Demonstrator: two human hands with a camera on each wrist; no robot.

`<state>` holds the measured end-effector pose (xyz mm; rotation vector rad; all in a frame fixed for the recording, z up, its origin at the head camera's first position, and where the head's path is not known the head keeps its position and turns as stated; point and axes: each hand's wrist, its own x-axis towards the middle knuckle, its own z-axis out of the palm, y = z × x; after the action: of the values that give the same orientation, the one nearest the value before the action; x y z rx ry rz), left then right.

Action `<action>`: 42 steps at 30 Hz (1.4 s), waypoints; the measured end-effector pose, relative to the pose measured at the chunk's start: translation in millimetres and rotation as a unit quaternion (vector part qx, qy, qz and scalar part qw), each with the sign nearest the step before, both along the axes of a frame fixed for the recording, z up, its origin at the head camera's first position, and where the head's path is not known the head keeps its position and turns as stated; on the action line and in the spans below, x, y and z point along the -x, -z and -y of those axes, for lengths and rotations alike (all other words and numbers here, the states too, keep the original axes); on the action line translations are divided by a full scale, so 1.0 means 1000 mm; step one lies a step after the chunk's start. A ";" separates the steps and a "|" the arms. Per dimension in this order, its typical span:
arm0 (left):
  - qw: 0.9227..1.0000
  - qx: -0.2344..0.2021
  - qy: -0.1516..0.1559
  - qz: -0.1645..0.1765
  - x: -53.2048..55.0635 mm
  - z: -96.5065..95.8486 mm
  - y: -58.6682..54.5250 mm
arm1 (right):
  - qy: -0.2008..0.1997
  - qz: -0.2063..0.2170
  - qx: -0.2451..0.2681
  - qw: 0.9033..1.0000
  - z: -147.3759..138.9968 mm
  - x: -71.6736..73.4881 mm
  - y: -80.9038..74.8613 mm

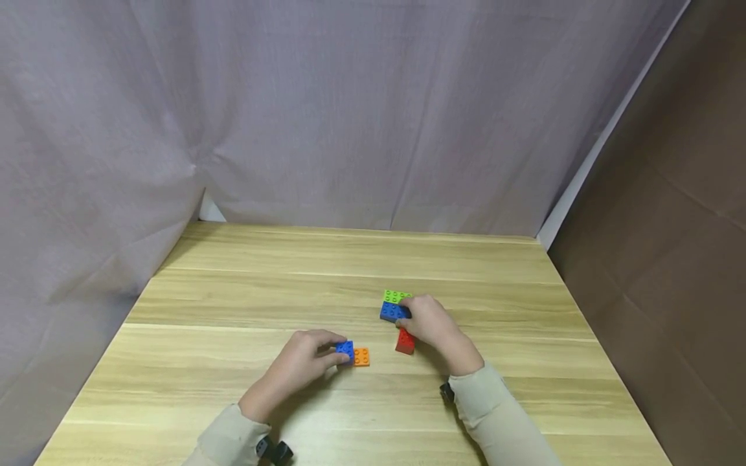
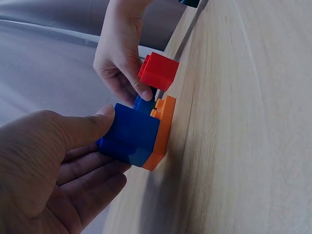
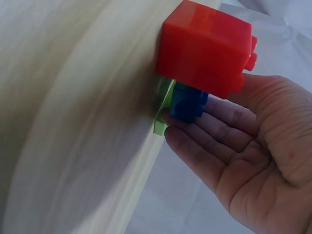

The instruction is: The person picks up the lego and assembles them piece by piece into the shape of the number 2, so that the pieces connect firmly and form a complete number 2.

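My left hand pinches a small blue toy brick between thumb and fingers. This brick sits on one end of a flat orange brick, whose bare studs point up on the right. Farther off, my right hand grips the right end of a longer blue brick. That brick stands on a thin lime green brick, with a row of green studs showing behind it. A red brick lies just in front of the right hand, and hides the thumb in the right wrist view.
The wood-grain table carries all the bricks near its middle. Grey cloth hangs along the back and left, and a brown panel borders the right side.
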<state>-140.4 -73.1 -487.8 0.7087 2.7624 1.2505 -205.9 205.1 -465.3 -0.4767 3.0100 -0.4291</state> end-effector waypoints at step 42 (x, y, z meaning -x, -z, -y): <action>1.000 -0.009 0.000 -0.003 0.003 -0.001 0.003 | -0.089 -0.046 0.086 0.991 0.023 -0.032 -0.031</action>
<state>-143.4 -71.6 -490.8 0.7149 2.7606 1.2758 -173.6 182.6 -434.3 -0.7910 2.9943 -0.6714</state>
